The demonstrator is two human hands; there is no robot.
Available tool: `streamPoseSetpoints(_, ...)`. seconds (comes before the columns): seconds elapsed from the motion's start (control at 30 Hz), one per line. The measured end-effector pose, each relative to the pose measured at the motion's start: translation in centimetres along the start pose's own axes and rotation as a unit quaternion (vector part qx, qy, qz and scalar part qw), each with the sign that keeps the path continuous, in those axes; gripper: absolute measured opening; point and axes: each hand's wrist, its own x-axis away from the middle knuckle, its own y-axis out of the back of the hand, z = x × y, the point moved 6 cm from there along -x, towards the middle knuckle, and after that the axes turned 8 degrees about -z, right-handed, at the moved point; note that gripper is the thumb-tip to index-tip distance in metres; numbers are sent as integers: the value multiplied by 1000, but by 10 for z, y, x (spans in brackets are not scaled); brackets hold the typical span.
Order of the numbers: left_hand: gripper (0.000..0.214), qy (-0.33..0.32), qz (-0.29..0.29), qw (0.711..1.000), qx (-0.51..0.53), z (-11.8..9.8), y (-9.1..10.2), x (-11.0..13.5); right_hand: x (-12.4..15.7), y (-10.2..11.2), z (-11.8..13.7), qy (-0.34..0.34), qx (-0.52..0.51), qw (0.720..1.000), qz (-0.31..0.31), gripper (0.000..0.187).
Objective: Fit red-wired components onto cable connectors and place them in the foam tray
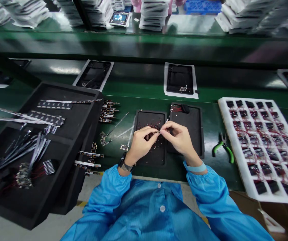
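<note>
My left hand [141, 142] and my right hand [180, 137] meet above a black tablet shell [150, 157] lying on the green bench. Both pinch a tiny part with thin red wires [156, 132] between thumb and fingertips. A thin white strip [167, 120] sticks up from my right fingers. A second black shell [195, 127] lies just right of the first, with a small wired part [180, 108] at its top edge. A dark watch sits on my left wrist, and both sleeves are blue.
A large black foam tray [66, 134] at left holds flex strips and cables. A white tray [236, 147] of small black wired parts stands at right, green-handled pliers [223, 150] beside it. More shells on white sheets [180, 80] lie on the belt behind.
</note>
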Motion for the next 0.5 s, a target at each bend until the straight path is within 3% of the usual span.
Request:
streamPoseSetpoints(0.2, 14, 75, 6, 993, 86, 6, -2, 1, 0, -3, -4, -24, -73, 997, 24, 19)
streamPoseSetpoints(0.5, 17, 101, 21, 989, 104, 12, -5, 3, 1, -6, -1, -3, -74, 997, 9, 7)
